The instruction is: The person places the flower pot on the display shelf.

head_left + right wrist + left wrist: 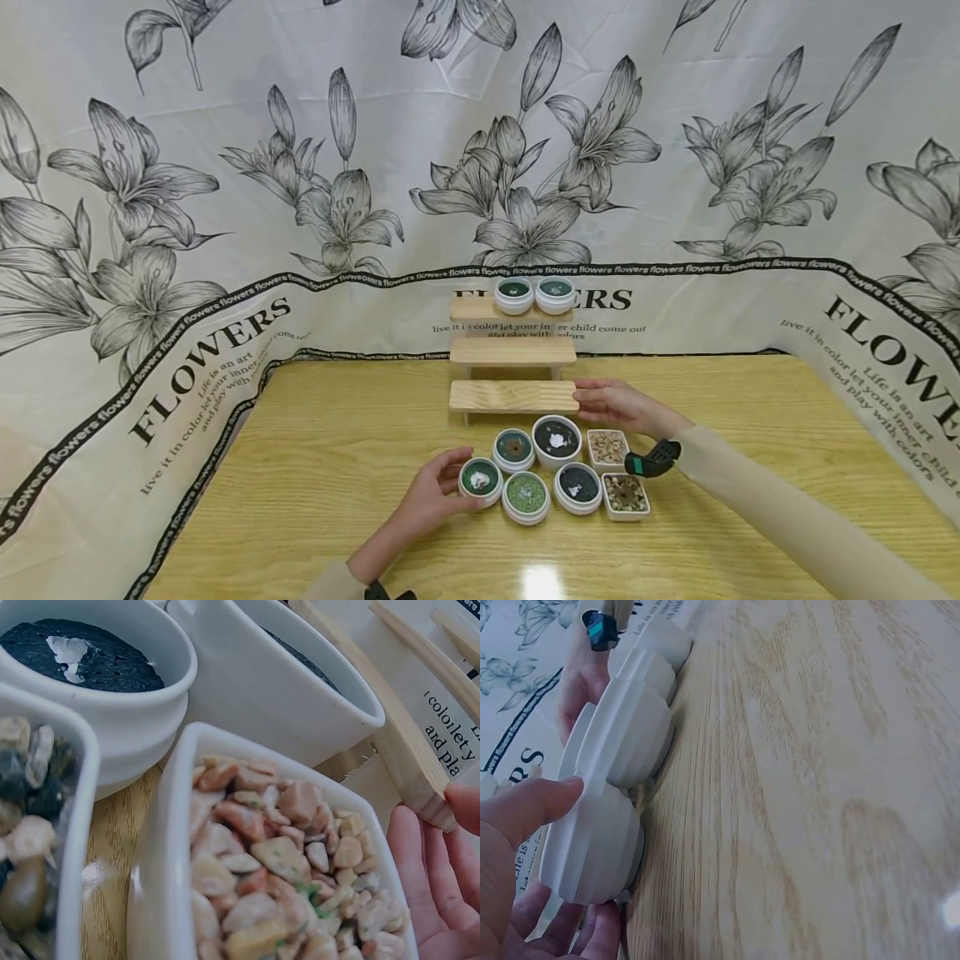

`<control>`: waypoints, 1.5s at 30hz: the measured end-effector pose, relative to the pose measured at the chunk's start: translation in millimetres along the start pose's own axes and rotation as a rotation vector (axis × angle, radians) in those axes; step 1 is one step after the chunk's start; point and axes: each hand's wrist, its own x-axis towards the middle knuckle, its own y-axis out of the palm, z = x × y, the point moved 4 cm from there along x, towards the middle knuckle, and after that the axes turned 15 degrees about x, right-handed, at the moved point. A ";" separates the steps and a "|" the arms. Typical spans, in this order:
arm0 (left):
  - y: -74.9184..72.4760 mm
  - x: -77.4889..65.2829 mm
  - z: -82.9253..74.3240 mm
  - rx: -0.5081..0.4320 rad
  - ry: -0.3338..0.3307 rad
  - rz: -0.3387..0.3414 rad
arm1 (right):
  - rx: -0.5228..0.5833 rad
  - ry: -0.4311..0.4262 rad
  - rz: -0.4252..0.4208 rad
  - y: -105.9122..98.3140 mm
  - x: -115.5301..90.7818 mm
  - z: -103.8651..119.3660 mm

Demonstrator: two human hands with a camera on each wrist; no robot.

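My left hand [429,497] grips the leftmost small white pot [481,481], which has a green surface with a white patch. In the left wrist view the thumb lies on the pot's rim and the fingers bend round its far side. My right hand [618,405] pinches the right end of the lowest wooden step [513,397] of a three-step stand. The right wrist view shows thumb and fingers at that step's corner [429,796]. On the top step [472,309] stand two white pots with green tops, a left pot [514,295] and a right pot [555,295].
Beside the held pot stand a brown-centred pot [513,448], a speckled green pot [525,497], a larger dark-filled pot [557,442] and a smaller dark pot [578,487]. Two square dishes, of pink pebbles [607,447] and mixed pebbles [627,495], sit to the right. A flower-printed cloth [360,317] hangs behind.
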 end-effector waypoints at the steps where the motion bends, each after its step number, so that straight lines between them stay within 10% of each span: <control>1: 0.4 -0.1 0.3 0.006 0.004 0.002 | 0.001 -0.001 0.000 0.0 -0.2 -0.2; 45: 8.3 -2.0 2.9 0.062 -0.033 -0.095 | -0.055 -0.043 -0.006 2.7 -3.8 -2.9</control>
